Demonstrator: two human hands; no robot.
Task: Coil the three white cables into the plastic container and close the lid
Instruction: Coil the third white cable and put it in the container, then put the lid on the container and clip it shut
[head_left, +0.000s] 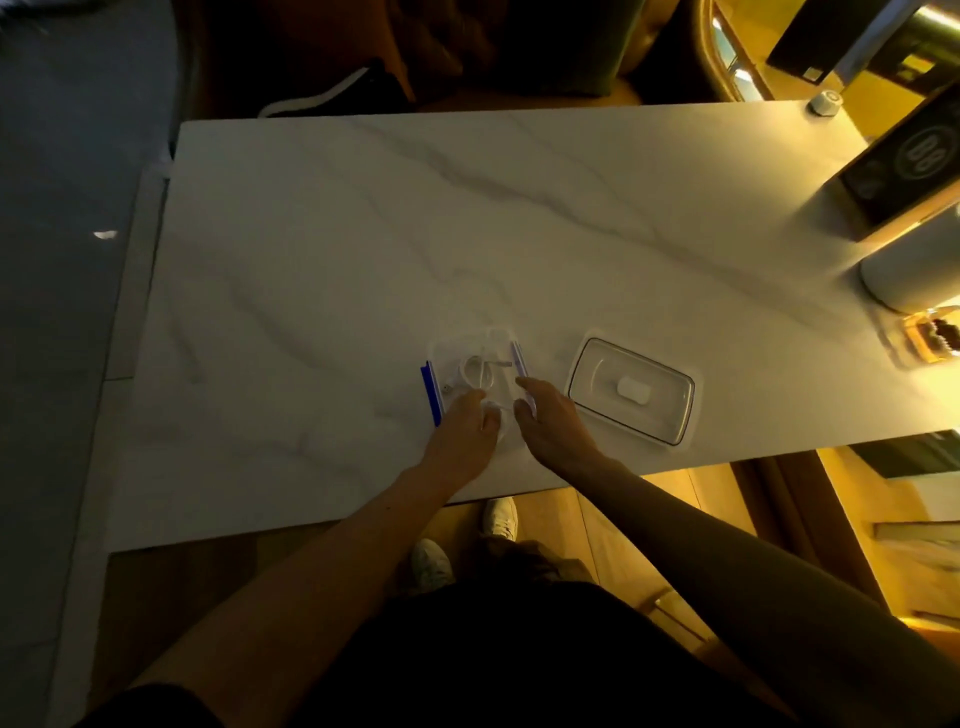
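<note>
White marble table (363, 234) is viewed from above under dim, yellow light. Clear plastic container (452, 351) with blue clips (431, 387) on its two long sides is set close to the near edge, about midway along it. White cables (475, 370) are seen coiled inside on its floor; their number cannot be made out. Lid (631, 389) is laid flat just beside the container on its right, apart from it, with a dark seal round the rim and a small white piece at its centre. Left hand (462, 427) is placed at the container's near end, fingers curled and thumb closed on a pale cable loop (492, 415) held between the two hands. Right hand (551, 420) is laid over the container's right side, forefinger stretched out along the right clip and thumb turned in toward the loop; whether anything is pinched by it cannot be told. At the table's right edge a white cylinder (909, 270) and a dark box (904, 166) with a round emblem are noted, and a small white knob (825, 102) at the far right corner. Pale shoes (500, 519) are seen on the wooden floor below the near edge.
</note>
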